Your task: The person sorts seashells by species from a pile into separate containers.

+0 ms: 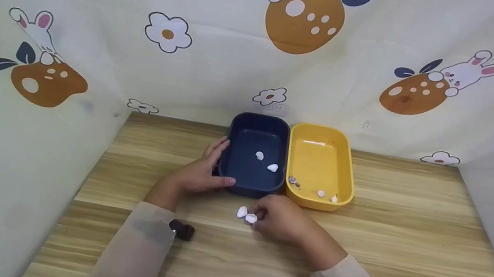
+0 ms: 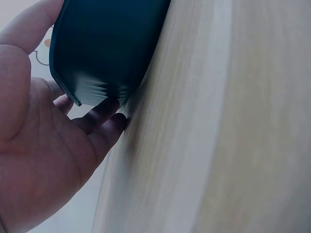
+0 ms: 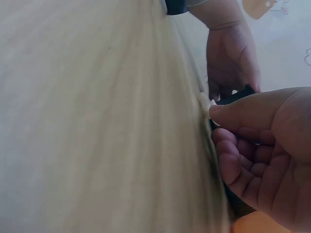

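Observation:
My left hand (image 1: 199, 175) holds the dark blue box (image 1: 249, 192) at its near left side, the thumb over the rim and the fingers along the outer wall. In the left wrist view those fingers (image 2: 104, 111) curl against the box's side. Just in front of this box, my right hand (image 1: 286, 219) pinches a small white shell (image 1: 251, 218) at the table top. A second white shell (image 1: 242, 212) lies right beside it. Only a white sliver shows by the thumb in the right wrist view. Two white pieces, one near the middle (image 1: 259, 155) and one farther right (image 1: 272, 168), lie inside the blue box.
A yellow box (image 1: 350, 176) stands against the blue box's right side, with several small shells along its near end, among them a pale one (image 1: 321, 193). Both boxes sit at the back of the wooden table (image 1: 409, 246), before a patterned cloth wall (image 1: 206, 81).

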Available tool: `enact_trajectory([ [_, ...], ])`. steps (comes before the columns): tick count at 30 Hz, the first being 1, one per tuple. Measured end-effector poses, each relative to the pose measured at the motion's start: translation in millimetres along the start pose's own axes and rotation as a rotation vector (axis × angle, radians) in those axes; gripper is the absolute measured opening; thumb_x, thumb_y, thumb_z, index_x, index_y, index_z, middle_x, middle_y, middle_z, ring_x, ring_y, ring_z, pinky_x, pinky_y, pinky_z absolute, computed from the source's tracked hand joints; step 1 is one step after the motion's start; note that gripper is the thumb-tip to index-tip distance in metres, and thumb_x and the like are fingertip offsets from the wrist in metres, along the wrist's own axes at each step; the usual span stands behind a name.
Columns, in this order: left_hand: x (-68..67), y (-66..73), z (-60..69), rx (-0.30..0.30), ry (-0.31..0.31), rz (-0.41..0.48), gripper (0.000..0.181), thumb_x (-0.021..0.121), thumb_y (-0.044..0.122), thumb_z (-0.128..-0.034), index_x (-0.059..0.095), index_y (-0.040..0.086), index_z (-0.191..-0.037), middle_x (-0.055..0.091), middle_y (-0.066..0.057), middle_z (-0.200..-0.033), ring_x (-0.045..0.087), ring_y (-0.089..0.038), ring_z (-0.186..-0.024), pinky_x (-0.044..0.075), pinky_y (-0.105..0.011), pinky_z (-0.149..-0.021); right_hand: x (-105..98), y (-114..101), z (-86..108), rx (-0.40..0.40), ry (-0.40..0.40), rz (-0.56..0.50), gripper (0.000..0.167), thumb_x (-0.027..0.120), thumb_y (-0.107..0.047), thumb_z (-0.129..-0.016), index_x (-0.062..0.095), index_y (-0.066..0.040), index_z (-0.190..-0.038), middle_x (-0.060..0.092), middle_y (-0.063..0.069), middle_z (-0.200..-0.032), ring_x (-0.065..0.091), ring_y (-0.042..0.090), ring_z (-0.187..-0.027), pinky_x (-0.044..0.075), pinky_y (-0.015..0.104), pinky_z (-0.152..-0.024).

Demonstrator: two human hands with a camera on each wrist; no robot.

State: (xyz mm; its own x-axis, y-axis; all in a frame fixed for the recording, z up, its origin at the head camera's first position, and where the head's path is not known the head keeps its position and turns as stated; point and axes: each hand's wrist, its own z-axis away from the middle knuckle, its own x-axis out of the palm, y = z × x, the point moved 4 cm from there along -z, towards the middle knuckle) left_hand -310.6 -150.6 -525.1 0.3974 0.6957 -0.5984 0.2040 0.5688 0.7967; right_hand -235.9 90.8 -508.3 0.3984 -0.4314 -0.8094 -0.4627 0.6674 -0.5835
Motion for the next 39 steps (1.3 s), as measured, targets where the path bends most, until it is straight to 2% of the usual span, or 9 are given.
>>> enact_trajectory([
  [4, -0.1, 0.8, 0.0, 0.002, 0.002, -0.006, 0.113, 0.080, 0.048, -0.0939, 0.004, 0.025, -0.174, -0.004, 0.001, -0.181, 0.016, -0.037, -0.167, 0.022, -0.059, -0.134, -8.6, -4.3, 2.8, 0.045, 0.004, -0.035, 0.013, 0.082, -0.021, -0.092, 0.083, -0.022, -0.105, 0.072, -0.014, -0.083, 0.063, 0.008, -0.077, 0.054, 0.029, -0.073],
  [8, 0.1, 1.1, 0.1, 0.008, 0.005, -0.008, 0.114, 0.080, 0.050, -0.0934, 0.004, 0.023, -0.174, -0.004, 0.001, -0.181, 0.014, -0.037, -0.167, 0.022, -0.059, -0.134, -17.8, -6.8, 5.6, 0.081, 0.014, -0.066, 0.017, 0.083, -0.022, -0.092, 0.083, -0.022, -0.109, 0.072, -0.013, -0.088, 0.065, 0.009, -0.083, 0.057, 0.032, -0.079],
  [13, 0.4, 1.9, -0.6, 0.010, 0.009, -0.002, 0.111, 0.080, 0.043, -0.0949, 0.005, 0.023, -0.174, -0.004, 0.000, -0.181, 0.013, -0.038, -0.167, 0.021, -0.060, -0.133, -30.3, -10.0, 6.2, 0.066, 0.047, -0.073, 0.019, 0.082, -0.016, -0.092, 0.082, -0.019, -0.111, 0.075, -0.010, -0.094, 0.065, 0.011, -0.088, 0.057, 0.034, -0.084],
  [17, 0.5, 2.2, -0.8, 0.013, 0.006, 0.002, 0.112, 0.080, 0.044, -0.0946, 0.004, 0.022, -0.174, -0.005, -0.001, -0.181, 0.013, -0.038, -0.167, 0.021, -0.060, -0.134, -40.8, -9.3, 3.8, 0.056, 0.099, -0.091, 0.020, 0.082, -0.012, -0.091, 0.082, -0.017, -0.111, 0.075, -0.006, -0.093, 0.064, 0.011, -0.087, 0.057, 0.033, -0.082],
  [24, -0.4, 0.0, -0.7, 0.031, 0.001, 0.007, 0.112, 0.079, 0.044, -0.0952, 0.004, 0.019, -0.174, -0.006, -0.002, -0.181, 0.010, -0.038, -0.168, 0.019, -0.061, -0.134, -55.2, 0.8, -4.5, 0.143, 0.165, -0.179, 0.020, 0.080, -0.014, -0.093, 0.081, -0.018, -0.113, 0.072, -0.003, -0.091, 0.063, 0.014, -0.085, 0.055, 0.032, -0.081],
  [29, -0.8, -1.8, 0.0, 0.035, 0.005, 0.009, 0.115, 0.080, 0.050, -0.0930, 0.004, 0.021, -0.174, -0.006, 0.000, -0.181, 0.014, -0.041, -0.166, 0.022, -0.063, -0.133, -64.5, 2.8, -11.7, 0.167, 0.228, -0.206, 0.022, 0.080, -0.014, -0.094, 0.080, -0.014, -0.116, 0.073, 0.001, -0.094, 0.064, 0.016, -0.087, 0.055, 0.031, -0.081],
  [39, -0.3, -0.5, 0.4, 0.020, 0.013, 0.011, 0.111, 0.081, 0.044, -0.0944, 0.005, 0.026, -0.174, -0.005, 0.002, -0.181, 0.016, -0.044, -0.165, 0.023, -0.066, -0.131, -69.7, 0.4, -21.3, 0.199, 0.261, -0.220, 0.025, 0.080, -0.019, -0.095, 0.080, -0.017, -0.119, 0.073, 0.002, -0.098, 0.063, 0.018, -0.088, 0.054, 0.032, -0.081],
])
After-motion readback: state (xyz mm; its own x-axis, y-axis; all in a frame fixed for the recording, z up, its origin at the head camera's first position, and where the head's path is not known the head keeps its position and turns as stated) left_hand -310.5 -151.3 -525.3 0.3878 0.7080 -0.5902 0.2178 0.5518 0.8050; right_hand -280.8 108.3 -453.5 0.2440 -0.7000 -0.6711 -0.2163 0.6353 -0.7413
